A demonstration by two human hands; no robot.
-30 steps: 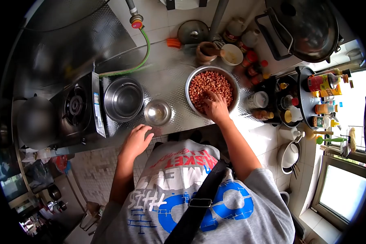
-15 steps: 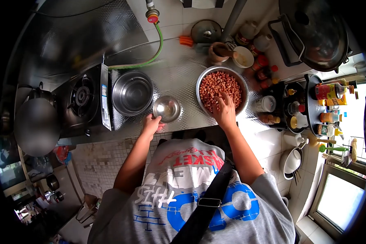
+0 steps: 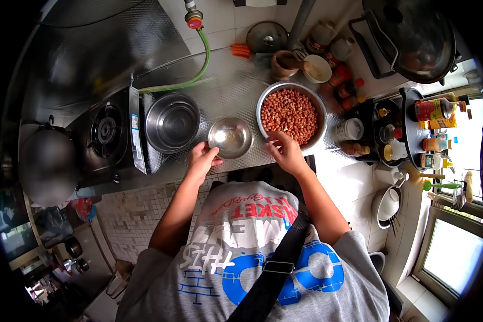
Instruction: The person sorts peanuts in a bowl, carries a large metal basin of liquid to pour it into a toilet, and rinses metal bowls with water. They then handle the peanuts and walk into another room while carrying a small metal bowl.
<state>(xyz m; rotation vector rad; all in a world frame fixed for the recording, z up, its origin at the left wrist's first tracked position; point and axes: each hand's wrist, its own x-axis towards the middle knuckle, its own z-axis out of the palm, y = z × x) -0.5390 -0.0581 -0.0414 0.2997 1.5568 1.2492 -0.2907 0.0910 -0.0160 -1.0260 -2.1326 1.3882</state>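
My left hand pinches the near left rim of a small steel bowl, which has a little something pale at its bottom. To the right stands a wide metal bowl full of reddish peanuts. My right hand is at that bowl's near left edge, thumb and fingers curved toward each other with a gap between them; nothing can be made out in it. A larger steel pot sits left of the small bowl.
At the left is a gas stove, with a green hose behind. A mortar, a white bowl and bottles stand behind the peanuts. Seasoning jars and a black rack are on the right.
My left hand has taken hold of the small bowl's rim, and the bowl has shifted right. My right hand has drawn back from the peanuts toward the bowl's near left edge.
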